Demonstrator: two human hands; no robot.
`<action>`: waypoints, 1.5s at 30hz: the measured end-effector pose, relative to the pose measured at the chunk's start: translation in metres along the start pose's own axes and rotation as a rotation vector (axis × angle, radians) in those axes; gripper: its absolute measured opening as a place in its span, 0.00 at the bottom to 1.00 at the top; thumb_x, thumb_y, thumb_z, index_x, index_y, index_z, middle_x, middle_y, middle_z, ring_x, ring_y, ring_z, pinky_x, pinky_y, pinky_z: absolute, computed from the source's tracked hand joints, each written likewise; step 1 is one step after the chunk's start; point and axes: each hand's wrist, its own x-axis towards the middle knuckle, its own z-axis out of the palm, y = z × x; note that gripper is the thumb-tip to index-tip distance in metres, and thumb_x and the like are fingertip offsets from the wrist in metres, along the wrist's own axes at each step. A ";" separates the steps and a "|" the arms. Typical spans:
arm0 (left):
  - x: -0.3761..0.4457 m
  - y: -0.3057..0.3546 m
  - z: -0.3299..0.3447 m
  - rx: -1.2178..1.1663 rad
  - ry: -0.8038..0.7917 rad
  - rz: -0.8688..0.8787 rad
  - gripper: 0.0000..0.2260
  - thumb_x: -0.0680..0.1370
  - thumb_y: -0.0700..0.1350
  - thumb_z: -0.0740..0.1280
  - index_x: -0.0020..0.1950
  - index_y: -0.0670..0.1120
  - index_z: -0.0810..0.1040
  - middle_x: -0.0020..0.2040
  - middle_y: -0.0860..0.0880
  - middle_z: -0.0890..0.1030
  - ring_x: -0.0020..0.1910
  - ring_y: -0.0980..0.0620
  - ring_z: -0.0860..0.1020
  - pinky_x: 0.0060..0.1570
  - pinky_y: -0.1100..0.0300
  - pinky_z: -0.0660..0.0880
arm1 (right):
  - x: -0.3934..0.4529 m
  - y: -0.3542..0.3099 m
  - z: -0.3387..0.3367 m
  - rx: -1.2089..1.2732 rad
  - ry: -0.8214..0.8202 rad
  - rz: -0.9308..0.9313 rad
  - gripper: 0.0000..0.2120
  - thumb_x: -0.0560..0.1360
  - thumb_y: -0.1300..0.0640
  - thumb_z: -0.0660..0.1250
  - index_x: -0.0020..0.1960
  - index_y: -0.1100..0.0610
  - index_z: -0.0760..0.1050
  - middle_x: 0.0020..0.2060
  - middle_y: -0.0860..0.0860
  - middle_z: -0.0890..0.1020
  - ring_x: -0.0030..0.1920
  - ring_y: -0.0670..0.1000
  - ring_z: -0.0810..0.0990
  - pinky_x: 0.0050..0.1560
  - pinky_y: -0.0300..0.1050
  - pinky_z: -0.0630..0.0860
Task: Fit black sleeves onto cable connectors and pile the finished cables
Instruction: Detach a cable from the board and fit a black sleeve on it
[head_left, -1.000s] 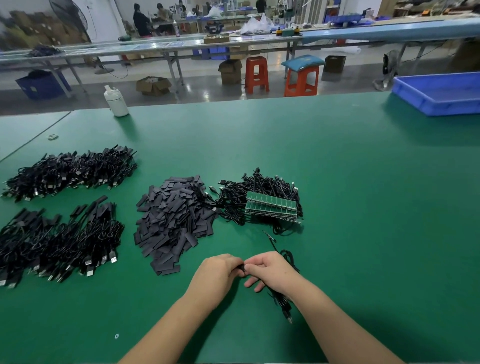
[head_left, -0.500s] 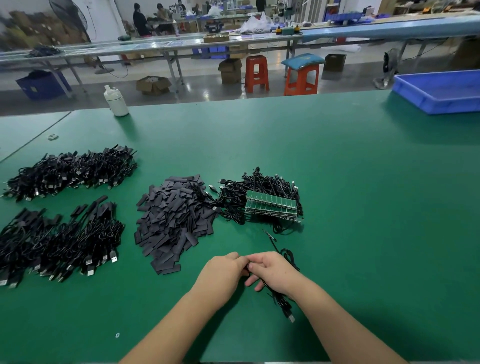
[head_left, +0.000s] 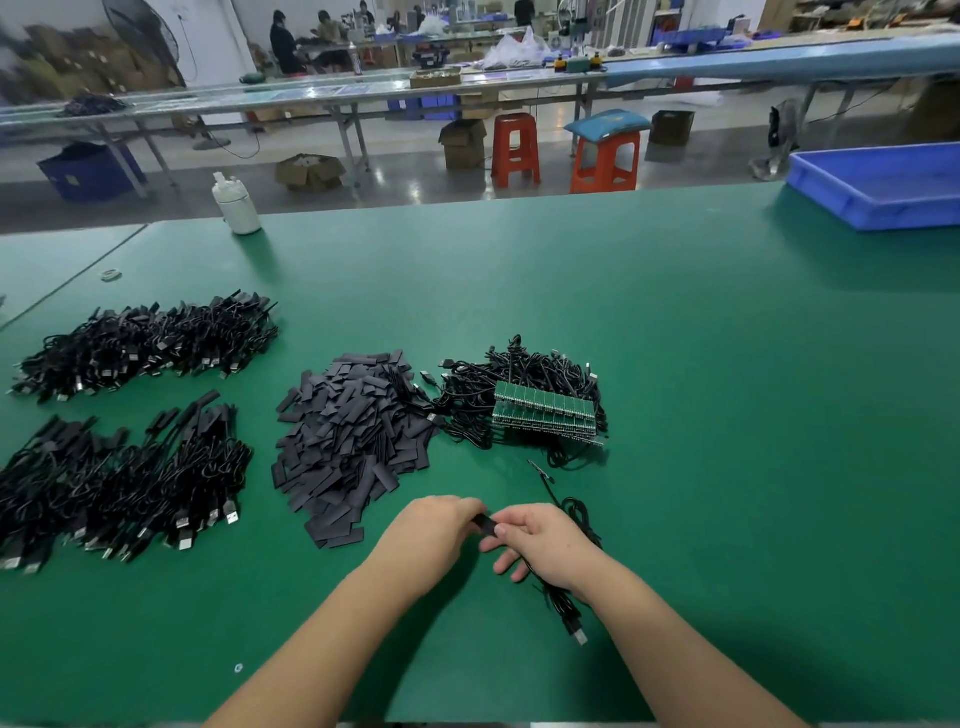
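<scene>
Black sleeve (head_left: 483, 524) mostly covered, only a short bit shows between left hand (head_left: 434, 535) and right hand (head_left: 545, 545). Left fingertips curl under, out of sight. Connector inside the grip not visible. Cable (head_left: 563, 603) passes under the right wrist, middle hidden. Lower-left cable pile (head_left: 114, 488) cut by the left edge, plugs there blurred. Blue tray (head_left: 883, 192) cut by the right edge. Both forearms cut at the bottom. Far workers (head_left: 283, 44) too small to tell.
</scene>
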 end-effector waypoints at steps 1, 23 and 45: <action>0.001 0.002 0.000 0.035 -0.008 0.018 0.08 0.80 0.45 0.61 0.57 0.51 0.77 0.48 0.50 0.82 0.48 0.48 0.79 0.48 0.54 0.74 | 0.000 0.000 0.000 -0.003 -0.004 -0.007 0.13 0.84 0.64 0.57 0.65 0.64 0.75 0.50 0.56 0.83 0.36 0.47 0.81 0.34 0.39 0.77; -0.030 0.037 0.019 -1.344 0.265 -0.398 0.05 0.79 0.36 0.67 0.48 0.42 0.83 0.40 0.40 0.85 0.37 0.48 0.81 0.40 0.58 0.78 | 0.002 -0.036 0.031 0.506 0.212 -0.115 0.07 0.80 0.56 0.66 0.49 0.52 0.83 0.53 0.67 0.79 0.40 0.59 0.76 0.24 0.42 0.69; -0.057 -0.192 -0.067 0.047 0.460 -0.752 0.17 0.80 0.37 0.62 0.68 0.42 0.75 0.66 0.41 0.75 0.62 0.42 0.74 0.57 0.45 0.76 | 0.005 0.008 -0.036 -1.158 0.529 -0.030 0.27 0.77 0.62 0.61 0.75 0.50 0.66 0.64 0.50 0.76 0.64 0.53 0.72 0.65 0.49 0.69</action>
